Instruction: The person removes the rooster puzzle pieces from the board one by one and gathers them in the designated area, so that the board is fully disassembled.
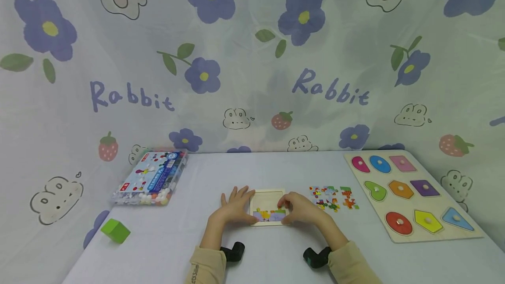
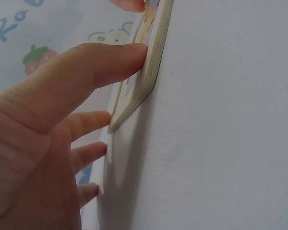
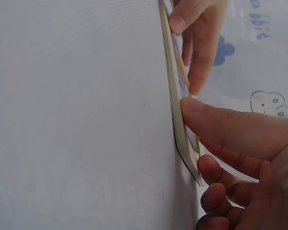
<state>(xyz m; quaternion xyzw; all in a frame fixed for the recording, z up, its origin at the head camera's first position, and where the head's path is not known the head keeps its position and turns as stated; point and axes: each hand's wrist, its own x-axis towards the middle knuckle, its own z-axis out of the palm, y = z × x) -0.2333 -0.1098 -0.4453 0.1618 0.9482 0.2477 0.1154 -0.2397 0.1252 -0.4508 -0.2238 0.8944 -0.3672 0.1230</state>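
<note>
A shallow wooden puzzle tray [image 1: 269,195] lies on the table between both hands, its lower part filled with colourful jigsaw pieces [image 1: 266,216]. My left hand [image 1: 235,207] rests at the tray's left side, fingers spread; its thumb [image 2: 120,62] presses the front rim in the left wrist view. At the right side, my right hand [image 1: 301,208] has its fingers curled, pinching a small puzzle piece [image 3: 198,145] between thumb and index finger low over the tray. Most of that piece is hidden by the fingers.
Loose jigsaw pieces [image 1: 325,197] lie right of the tray. Beyond them is a wooden shape board [image 1: 394,209] with knobbed shapes. A clear plastic box [image 1: 150,179] of small parts stands at the left, with a green cube [image 1: 115,231] in front. A printed curtain [image 1: 252,65] hangs behind.
</note>
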